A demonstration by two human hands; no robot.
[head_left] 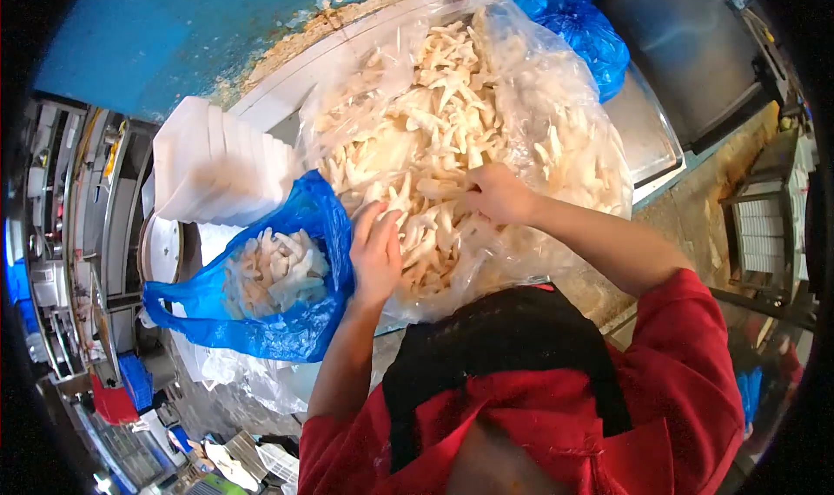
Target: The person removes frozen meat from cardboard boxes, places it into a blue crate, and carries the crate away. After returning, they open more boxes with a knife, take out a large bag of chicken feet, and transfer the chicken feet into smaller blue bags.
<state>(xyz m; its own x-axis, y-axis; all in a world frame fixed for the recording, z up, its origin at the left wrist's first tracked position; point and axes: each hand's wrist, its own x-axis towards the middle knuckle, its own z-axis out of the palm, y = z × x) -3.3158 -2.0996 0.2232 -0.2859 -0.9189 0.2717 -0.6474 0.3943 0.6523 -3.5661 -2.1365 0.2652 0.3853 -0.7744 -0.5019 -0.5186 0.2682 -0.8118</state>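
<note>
A big pile of pale chicken feet (452, 95) lies in a large opened clear plastic bag (556, 87) in front of me. My right hand (499, 193) is closed at the middle of the pile, apparently around a chicken foot; its fingertips are partly hidden. Along the pile's left edge, my left hand (376, 256) rests with fingers stretched out and slightly apart, holding nothing that I can see. Just left of that hand, an open blue plastic bag (300, 334) contains a smaller heap of chicken feet (276, 273).
White foam trays (217, 161) stand stacked behind the blue bag. Another blue bag (578, 26) sits at the back right, beside a metal tray (643, 130). A blue wall (200, 35) borders the worktop at the back. Shelving (769, 226) stands at the right.
</note>
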